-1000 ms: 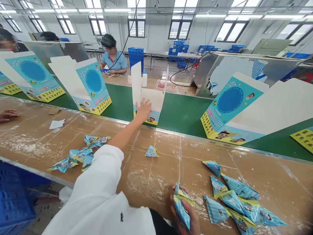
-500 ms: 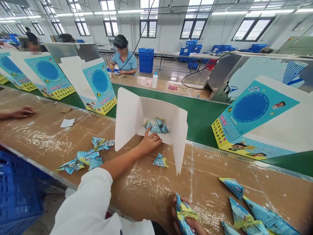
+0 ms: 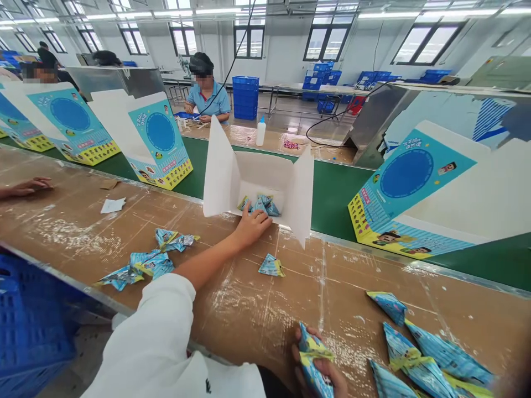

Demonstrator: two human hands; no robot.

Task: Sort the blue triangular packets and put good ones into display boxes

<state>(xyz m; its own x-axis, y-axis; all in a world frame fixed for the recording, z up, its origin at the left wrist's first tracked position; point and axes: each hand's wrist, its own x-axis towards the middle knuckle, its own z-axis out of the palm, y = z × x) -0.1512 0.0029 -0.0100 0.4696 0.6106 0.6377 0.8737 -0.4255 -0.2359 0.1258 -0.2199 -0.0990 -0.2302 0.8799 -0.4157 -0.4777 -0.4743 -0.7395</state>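
My left hand point(image 3: 254, 225) rests at the front edge of an open white-lined carton point(image 3: 265, 171), its fingers stretched over the edge and not wrapped round anything. Inside lie several blue, pyramid-shaped foil packets point(image 3: 265, 203), just beyond my fingertips. At the bottom of the view my right hand point(image 3: 336, 378) is closed round blue-and-yellow packets point(image 3: 313, 359); how many is unclear. One loose packet point(image 3: 271, 265) lies on the table between my hands. Several more packets point(image 3: 418, 354) lie right of my right hand, and another group point(image 3: 151, 262) lies left of my left forearm.
Printed cartons point(image 3: 160, 138) stand along a green conveyor belt point(image 3: 332, 204), with another carton point(image 3: 409, 171) at right. Another person's hand point(image 3: 31, 187) rests on the brown table point(image 3: 232, 309) at far left. A blue crate point(image 3: 29, 326) stands below the table edge. A co-worker point(image 3: 209, 94) sits across.
The carton at my left hand has moved away from me onto the belt, my hand following it. Its side flaps stand more upright. The belt's other cartons appear shifted slightly left. My right hand keeps its packets.
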